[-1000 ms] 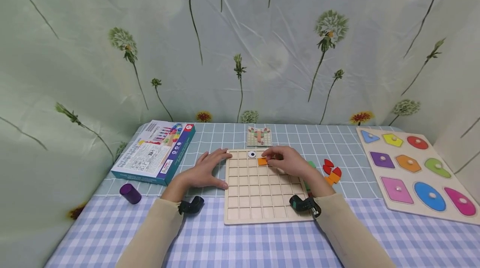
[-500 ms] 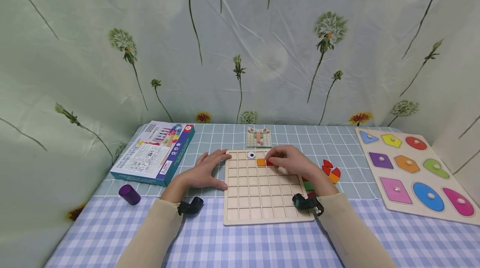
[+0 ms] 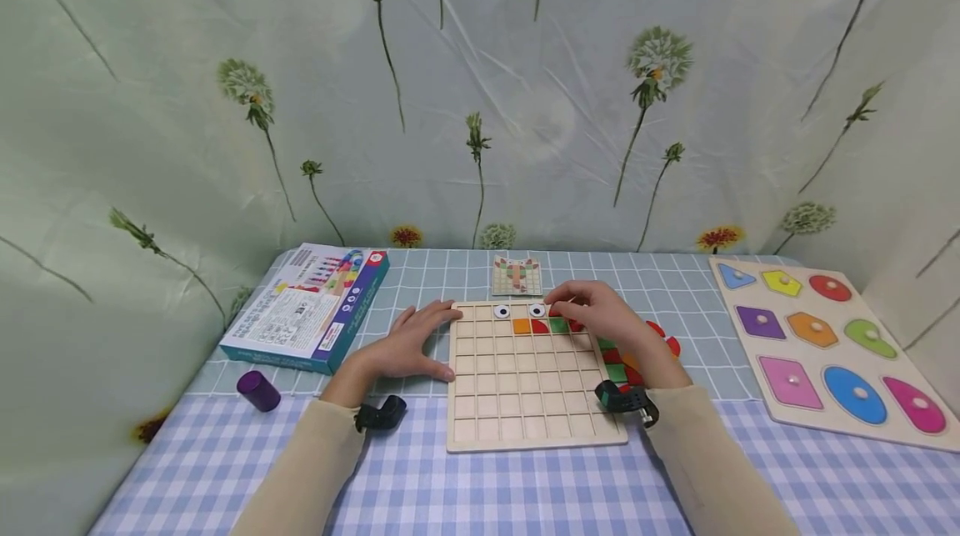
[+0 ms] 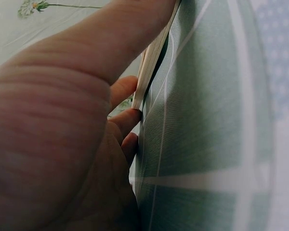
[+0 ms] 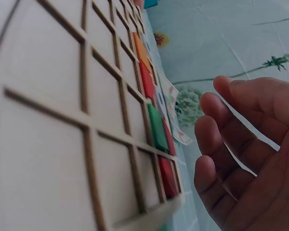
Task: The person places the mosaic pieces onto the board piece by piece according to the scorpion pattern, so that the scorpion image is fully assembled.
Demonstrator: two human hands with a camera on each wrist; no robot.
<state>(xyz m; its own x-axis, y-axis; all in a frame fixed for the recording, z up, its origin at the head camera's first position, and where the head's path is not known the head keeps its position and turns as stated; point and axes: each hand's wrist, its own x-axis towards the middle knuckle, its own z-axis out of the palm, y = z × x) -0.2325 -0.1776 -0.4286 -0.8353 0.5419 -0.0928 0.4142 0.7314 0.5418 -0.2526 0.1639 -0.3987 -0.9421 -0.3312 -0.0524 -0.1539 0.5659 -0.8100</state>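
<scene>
My left hand (image 3: pixel 412 344) lies at the left side of the wooden grid board (image 3: pixel 498 403), fingers spread. In the left wrist view, fingertips of the left hand (image 4: pixel 53 125) touch the board's edge (image 4: pixel 149 72). Above the board's upper right corner is my right hand (image 3: pixel 600 315). The right wrist view has the right hand (image 5: pixel 274 168) off the board, fingers loosely bent, holding nothing. Two eye tiles (image 3: pixel 502 312) sit in the top row. Below them run an orange square (image 3: pixel 521 326), a red tile (image 3: pixel 540 327), a green tile (image 3: pixel 558 325) and another red tile (image 5: pixel 167 175).
A small pattern card (image 3: pixel 517 276) lies behind the board. Loose red, green and orange tiles (image 3: pixel 615 372) lie to its right, partly behind the right wrist. A knob puzzle (image 3: pixel 776 311) is far right. A box (image 3: pixel 307 303) and a purple cylinder (image 3: pixel 258 391) stand left.
My right hand has moved right and up, away from the red tile beside the orange square. The second eye tile and the green tile now show. The left hand stays put.
</scene>
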